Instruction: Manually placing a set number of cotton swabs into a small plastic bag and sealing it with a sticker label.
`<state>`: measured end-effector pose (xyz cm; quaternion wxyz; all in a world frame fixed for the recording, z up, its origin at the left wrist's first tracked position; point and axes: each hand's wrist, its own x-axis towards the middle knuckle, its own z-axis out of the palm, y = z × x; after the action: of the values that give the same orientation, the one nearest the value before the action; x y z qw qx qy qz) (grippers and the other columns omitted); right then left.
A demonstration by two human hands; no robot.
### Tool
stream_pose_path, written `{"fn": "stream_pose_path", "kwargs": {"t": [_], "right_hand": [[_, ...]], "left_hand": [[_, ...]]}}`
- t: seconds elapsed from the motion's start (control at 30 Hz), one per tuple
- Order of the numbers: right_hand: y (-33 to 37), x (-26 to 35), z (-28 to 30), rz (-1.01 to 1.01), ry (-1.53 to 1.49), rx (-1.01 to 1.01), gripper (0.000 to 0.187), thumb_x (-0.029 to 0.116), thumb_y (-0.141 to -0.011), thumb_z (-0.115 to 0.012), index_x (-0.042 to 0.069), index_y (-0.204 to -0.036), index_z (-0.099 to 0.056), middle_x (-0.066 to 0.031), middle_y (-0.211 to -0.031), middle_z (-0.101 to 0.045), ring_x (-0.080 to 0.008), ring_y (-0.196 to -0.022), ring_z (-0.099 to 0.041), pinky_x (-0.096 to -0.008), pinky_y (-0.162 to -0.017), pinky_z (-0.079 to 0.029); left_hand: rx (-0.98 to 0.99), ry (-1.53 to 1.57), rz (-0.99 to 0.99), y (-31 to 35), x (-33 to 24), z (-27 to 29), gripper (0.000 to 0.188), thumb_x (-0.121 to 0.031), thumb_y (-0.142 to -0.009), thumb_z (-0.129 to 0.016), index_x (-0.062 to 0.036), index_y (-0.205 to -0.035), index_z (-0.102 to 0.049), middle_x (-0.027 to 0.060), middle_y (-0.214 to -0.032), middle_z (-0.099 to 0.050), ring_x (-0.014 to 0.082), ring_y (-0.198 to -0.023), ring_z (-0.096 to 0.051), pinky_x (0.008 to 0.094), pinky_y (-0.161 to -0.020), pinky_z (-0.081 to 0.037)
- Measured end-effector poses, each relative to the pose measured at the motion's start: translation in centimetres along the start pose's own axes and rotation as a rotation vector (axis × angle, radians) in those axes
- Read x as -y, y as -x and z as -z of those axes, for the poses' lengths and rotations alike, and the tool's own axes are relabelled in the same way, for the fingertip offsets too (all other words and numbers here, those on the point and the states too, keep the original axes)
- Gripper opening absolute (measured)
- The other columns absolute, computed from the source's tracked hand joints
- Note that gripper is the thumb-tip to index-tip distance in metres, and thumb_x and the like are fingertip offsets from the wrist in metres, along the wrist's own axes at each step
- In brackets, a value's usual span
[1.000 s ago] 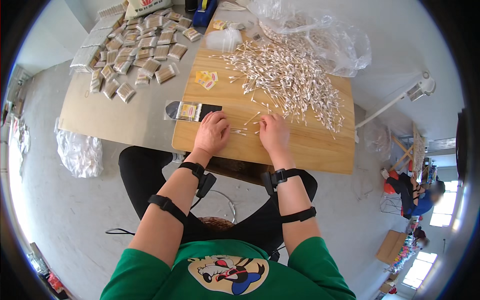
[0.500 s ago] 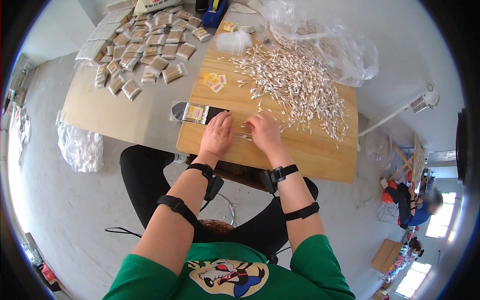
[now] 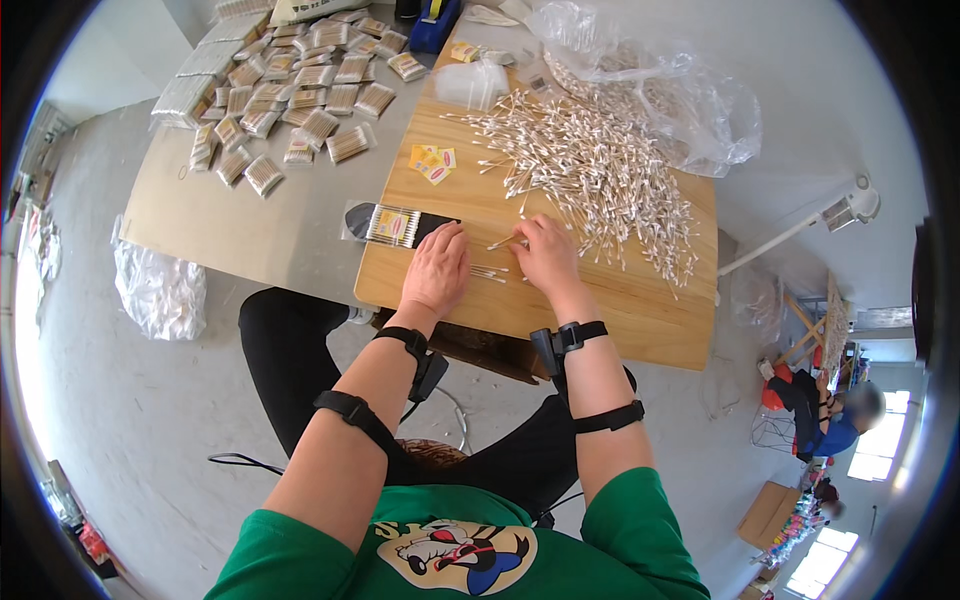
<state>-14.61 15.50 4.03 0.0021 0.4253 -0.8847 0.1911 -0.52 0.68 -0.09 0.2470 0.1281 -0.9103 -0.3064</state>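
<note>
My left hand (image 3: 437,268) rests on the wooden board with its fingers bent and close together, by the right end of a black strip (image 3: 430,226). What lies beneath those fingers is hidden. A few loose cotton swabs (image 3: 489,273) lie against its right side. Between the fingertips of my right hand (image 3: 547,255) a cotton swab (image 3: 499,243) is pinched, its tip pointing toward my left hand. A clear packet of cotton swabs (image 3: 392,226) with a yellow label sits on the black strip, left of my left hand. Beyond my right hand spreads a large heap of cotton swabs (image 3: 590,170).
Several yellow label cards (image 3: 433,162) lie on the wooden board (image 3: 620,325). Many filled swab packets (image 3: 320,125) cover the left tabletop. A blue tape dispenser (image 3: 432,28) and a clear plastic bag (image 3: 700,110) are at the back. Another person (image 3: 845,425) sits far right.
My right hand has shifted slightly right and away from me, opening a wider gap from my left hand. The swab in its fingertips shows more plainly. My left hand has barely moved.
</note>
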Motion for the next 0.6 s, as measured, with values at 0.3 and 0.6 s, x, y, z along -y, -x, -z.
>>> {"fn": "stream_pose_path", "kwargs": {"t": [0.3, 0.6], "right_hand": [[-0.1, 3.0, -3.1, -0.074, -0.299, -0.055, 0.009, 0.007, -0.08, -0.07, 0.006, -0.087, -0.065, -0.0125, -0.087, -0.064, -0.0352, -0.086, -0.063, -0.045, -0.075, -0.052], [0.6, 0.2, -0.7, 0.006, -0.119, -0.03, 0.01, 0.005, -0.079, -0.072, 0.009, -0.087, -0.066, -0.0061, -0.096, -0.06, -0.0287, -0.096, -0.061, -0.0412, -0.08, -0.052]], "left_hand": [[0.005, -0.047, -0.032, -0.1, 0.1, -0.1, 0.032, -0.015, -0.092, -0.057, -0.0059, -0.122, -0.06, 0.0127, -0.127, -0.059, 0.0305, -0.123, -0.054, 0.0411, -0.105, -0.042], [0.072, -0.142, -0.057, -0.2, -0.5, 0.4, 0.031, -0.024, -0.093, -0.056, -0.0101, -0.119, -0.066, 0.0115, -0.132, -0.057, 0.0266, -0.13, -0.048, 0.0401, -0.109, -0.038]]}}
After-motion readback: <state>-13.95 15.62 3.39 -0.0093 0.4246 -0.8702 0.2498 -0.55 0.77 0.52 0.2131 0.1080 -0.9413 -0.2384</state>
